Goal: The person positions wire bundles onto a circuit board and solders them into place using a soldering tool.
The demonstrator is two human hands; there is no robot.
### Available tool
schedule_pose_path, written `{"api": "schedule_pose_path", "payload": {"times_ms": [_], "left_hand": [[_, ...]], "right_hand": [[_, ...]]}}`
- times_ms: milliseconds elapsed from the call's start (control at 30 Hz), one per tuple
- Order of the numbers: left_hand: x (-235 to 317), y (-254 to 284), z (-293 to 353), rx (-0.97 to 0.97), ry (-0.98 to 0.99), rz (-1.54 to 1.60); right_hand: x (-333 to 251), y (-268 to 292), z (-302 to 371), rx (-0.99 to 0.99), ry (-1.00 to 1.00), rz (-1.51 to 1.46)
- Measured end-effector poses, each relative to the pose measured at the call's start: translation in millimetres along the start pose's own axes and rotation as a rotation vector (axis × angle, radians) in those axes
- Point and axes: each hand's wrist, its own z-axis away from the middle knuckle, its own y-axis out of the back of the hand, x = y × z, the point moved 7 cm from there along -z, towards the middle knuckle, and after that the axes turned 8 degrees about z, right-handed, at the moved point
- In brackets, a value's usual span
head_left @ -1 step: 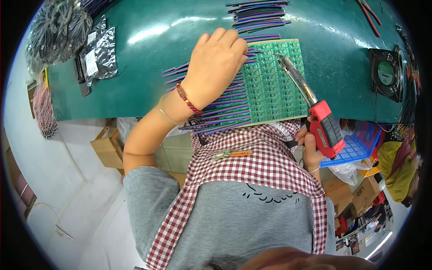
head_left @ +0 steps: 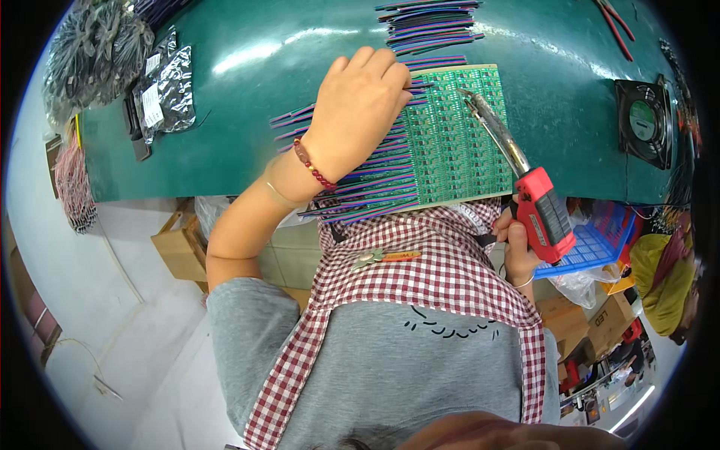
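Observation:
A green circuit board panel (head_left: 469, 142) with many small repeated circuits lies near the table's front edge. Rows of striped multicoloured ribbon wires (head_left: 375, 174) stick out from its left side. My left hand (head_left: 364, 94) is closed over the panel's upper left, its fingertips pinched round one ribbon wire whose end (head_left: 424, 85) shows on the board. My right hand (head_left: 516, 244), partly hidden, grips a red and black soldering gun (head_left: 545, 214) at the board's right. The gun's metal tip rests over the upper middle of the board; whether it touches is unclear.
Beyond the board lies a stack of ribbon wires (head_left: 431, 26). Bagged wire bundles (head_left: 97, 56) and a dark plastic bag (head_left: 169, 94) sit at far left. A black fan (head_left: 643, 124) stands right, with red-handled pliers (head_left: 615, 30) behind. A blue basket (head_left: 589, 244) sits below the table's right edge.

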Motion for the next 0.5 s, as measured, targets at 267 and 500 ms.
{"api": "schedule_pose_path", "payload": {"times_ms": [267,500], "left_hand": [[1,7,-1,0.086,0.007,0.11],[14,6,9,0.08,0.011,0.402]], "right_hand": [[-1,1,0,0.019,0.007,-0.046],[-3,2,-3,0.047,-0.045,-0.109]]}}
